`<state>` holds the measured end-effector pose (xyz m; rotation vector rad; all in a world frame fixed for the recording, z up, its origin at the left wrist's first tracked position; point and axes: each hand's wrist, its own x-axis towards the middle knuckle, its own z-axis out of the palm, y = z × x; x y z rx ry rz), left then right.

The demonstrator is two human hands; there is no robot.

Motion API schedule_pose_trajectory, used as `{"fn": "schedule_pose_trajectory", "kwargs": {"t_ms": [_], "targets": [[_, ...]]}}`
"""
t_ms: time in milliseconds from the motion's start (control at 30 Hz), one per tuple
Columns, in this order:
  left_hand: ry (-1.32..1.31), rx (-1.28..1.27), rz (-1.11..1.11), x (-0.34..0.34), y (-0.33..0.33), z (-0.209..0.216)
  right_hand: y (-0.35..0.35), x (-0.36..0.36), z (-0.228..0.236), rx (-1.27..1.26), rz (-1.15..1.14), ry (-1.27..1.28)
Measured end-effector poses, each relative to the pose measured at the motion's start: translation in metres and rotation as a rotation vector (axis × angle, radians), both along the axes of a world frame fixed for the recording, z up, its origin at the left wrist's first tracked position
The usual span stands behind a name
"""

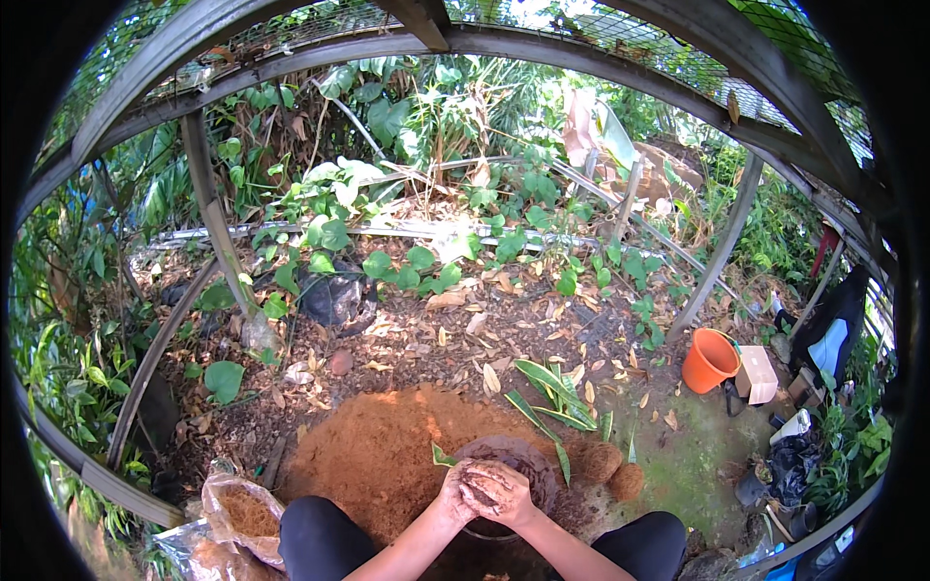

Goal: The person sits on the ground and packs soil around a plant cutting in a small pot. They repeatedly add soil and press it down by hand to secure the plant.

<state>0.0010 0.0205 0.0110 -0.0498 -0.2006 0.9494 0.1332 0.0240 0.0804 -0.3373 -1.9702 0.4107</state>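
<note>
"Starting at the near edge, what is recorded?"

"Two knees in dark trousers, one at either side. Between them, the left hand and right hand are brought together, palms cupped, skin smeared with brown soil."

"State of the fingers?"

"Drawn in against the other hand; how tightly they close, and on what, I cannot tell. The soil patch is most visible where the hands meet."

"Location of the working items?"

"A round container with a muddy interior sits directly below the hands, partly hidden by them. A green leaf piece shows just beside the left hand; contact is not confirmed. Loose brown soil is heaped on the left and beyond. A clear bag of fibre rests by the left knee; two brown fibrous lumps lie right of the container."

"Step in hand?"

"In my judgement, pressing or gathering wet soil between the palms. The next move would call for even pressure from both hands, kept above the container's mouth."

"Farther off?"

"Long green leaves on the ground, then an orange bucket beside a cardboard box, finally foliage behind wooden posts."
</note>
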Motion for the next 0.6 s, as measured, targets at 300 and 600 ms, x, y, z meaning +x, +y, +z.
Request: {"fn": "schedule_pose_trajectory", "kwargs": {"t_ms": [300,600], "targets": [[0.228,-0.075,0.181,0.001,0.007,0.009,0.006,0.002,-0.001,-0.269,-0.006,-0.128],[0.149,-0.104,0.098,0.002,0.012,-0.004,0.0,-0.001,-0.001,-0.083,-0.127,-0.095]]}}
